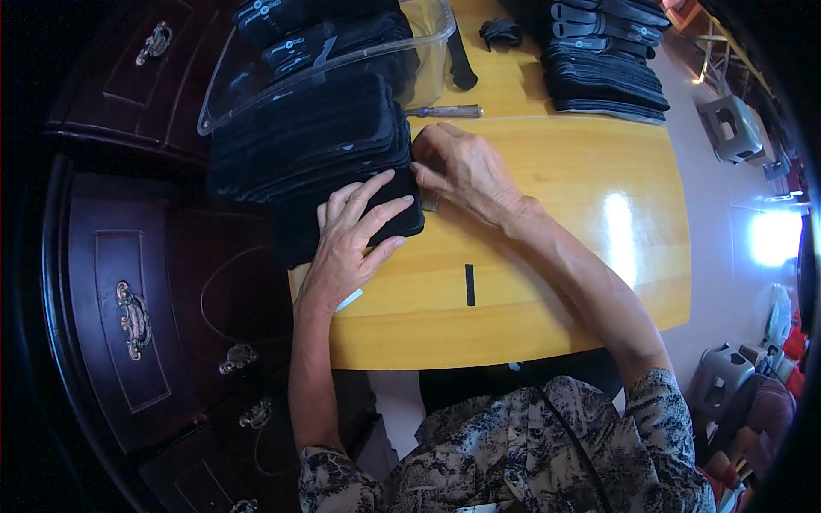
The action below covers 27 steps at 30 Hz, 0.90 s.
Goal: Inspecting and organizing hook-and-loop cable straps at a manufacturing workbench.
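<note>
Cabinet, dark and wooden, is standing at nine o'clock. At eleven, a clear bin is sitting behind a stack of black fabric pieces. At ten, near the centre, the left hand is resting palm down, fingers spread apart, on the front black piece. At one, the right hand is curling its fingers by that piece's right edge; whether they are clamping anything, one cannot tell. A black strip is lying on the counter at four. The step seems to be steadying and edge-handling; the next move probably calls for keeping the piece flat.
</note>
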Tool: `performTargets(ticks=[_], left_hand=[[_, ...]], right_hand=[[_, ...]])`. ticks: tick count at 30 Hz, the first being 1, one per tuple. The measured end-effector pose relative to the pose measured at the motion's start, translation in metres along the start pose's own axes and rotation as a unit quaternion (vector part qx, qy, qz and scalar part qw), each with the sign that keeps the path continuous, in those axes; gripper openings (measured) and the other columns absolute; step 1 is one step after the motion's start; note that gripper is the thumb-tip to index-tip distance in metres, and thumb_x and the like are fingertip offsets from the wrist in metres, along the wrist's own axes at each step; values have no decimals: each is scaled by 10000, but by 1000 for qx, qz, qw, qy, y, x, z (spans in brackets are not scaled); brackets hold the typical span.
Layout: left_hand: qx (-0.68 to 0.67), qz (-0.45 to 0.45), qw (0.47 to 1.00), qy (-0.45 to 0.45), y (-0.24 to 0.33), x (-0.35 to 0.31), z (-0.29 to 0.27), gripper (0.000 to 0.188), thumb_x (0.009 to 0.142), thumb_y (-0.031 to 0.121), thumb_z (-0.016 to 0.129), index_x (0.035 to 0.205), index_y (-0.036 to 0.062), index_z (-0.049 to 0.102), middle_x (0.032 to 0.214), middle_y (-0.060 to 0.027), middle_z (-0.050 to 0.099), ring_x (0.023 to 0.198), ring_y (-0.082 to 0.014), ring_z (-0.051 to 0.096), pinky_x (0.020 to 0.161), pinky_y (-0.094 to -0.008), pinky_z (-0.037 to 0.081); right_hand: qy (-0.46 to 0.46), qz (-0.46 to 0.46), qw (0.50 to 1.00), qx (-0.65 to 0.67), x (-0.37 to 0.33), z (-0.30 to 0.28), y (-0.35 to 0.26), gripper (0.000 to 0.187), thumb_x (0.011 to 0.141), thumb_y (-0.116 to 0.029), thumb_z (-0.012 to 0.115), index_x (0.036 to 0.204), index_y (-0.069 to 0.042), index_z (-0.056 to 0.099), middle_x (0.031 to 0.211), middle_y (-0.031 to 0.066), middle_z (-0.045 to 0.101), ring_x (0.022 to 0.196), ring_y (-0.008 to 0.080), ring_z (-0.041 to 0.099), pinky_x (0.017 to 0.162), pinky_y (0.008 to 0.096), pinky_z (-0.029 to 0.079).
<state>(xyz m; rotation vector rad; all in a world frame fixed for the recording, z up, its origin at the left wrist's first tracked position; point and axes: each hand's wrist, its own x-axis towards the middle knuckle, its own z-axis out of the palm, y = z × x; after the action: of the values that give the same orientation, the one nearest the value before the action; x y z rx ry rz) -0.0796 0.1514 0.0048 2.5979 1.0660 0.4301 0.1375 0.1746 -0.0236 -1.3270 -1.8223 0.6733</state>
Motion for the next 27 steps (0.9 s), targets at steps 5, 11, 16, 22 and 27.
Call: performTargets(ticks=[5, 11, 16, 22, 27], left_hand=[[-2, 4, 1000, -7, 0, 3, -3, 517, 744, 174, 743, 1241, 170, 598, 1417, -78, 456, 1240, -305, 421, 1043, -419, 310], [-13, 9, 1000, -2, -3, 5, 0, 512, 735, 155, 749, 1227, 176, 611, 1404, -59, 466, 1225, -286, 427, 1035, -415, 310], [-7, 7, 1000, -5, -2, 5, -2, 519, 728, 143, 753, 1227, 180, 614, 1389, -44, 476, 1208, -274, 433, 1029, -408, 314], [-15, 3, 1000, -11, -2, 8, -5, 511, 730, 149, 754, 1221, 177, 618, 1378, -44, 488, 1210, -279, 437, 1033, -407, 330], [-26, 3, 1000, -13, 3, 8, -13, 487, 745, 178, 757, 1213, 146, 629, 1359, -65, 522, 1202, -278, 479, 1023, -405, 346]], right_hand=[[18, -34, 998, -47, 1, 3, 7, 168, 845, -138, 660, 930, -14, 586, 870, 139, 639, 784, 305, 657, 696, 387, 518], [24, 1, 999, -43, 1, 4, 5, 154, 849, -150, 665, 913, -27, 599, 853, 131, 658, 780, 304, 660, 688, 385, 518], [27, 19, 998, -53, 4, 5, 4, 161, 851, -185, 664, 919, -47, 616, 831, 112, 672, 775, 293, 663, 685, 383, 516], [22, 36, 995, -93, 6, 2, -4, 170, 851, -212, 665, 927, -67, 621, 821, 96, 671, 765, 293, 659, 674, 389, 510], [59, -35, 992, -109, -2, 1, -10, 191, 856, -257, 663, 897, -76, 616, 865, 94, 630, 740, 297, 654, 655, 401, 512]])
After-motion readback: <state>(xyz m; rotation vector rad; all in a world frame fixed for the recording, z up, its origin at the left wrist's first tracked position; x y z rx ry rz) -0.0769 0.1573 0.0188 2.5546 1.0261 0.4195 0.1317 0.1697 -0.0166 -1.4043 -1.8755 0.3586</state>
